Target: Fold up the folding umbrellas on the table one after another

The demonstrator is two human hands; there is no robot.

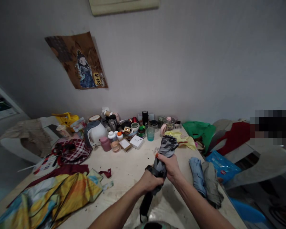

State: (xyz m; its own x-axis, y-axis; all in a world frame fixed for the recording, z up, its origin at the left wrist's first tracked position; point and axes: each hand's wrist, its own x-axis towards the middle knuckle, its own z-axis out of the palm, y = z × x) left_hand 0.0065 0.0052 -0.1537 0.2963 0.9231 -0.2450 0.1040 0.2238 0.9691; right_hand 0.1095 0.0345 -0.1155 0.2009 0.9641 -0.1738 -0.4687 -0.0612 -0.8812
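A grey and black umbrella (168,147) is held in both hands over the front of the table, its cloth gathered into a bundle and its top slanting away from me. My left hand (151,182) is closed around the lower part, with a dark band of cloth over its knuckles. Higher up, my right hand (171,165) grips the gathered cloth. The black handle (146,205) with a wrist loop points back towards me. On the right lie a folded blue umbrella (197,175) and a folded grey-green umbrella (211,183), side by side. Loose yellow and blue cloth (69,194) spreads at the left.
Along the wall stand an electric kettle (97,132), a teal cup (150,134), a white box (136,142) and several bottles. A checked cloth bag (73,152) lies at the left. Chairs flank the table; a green bag (200,130) and a blue packet (224,165) are at the right.
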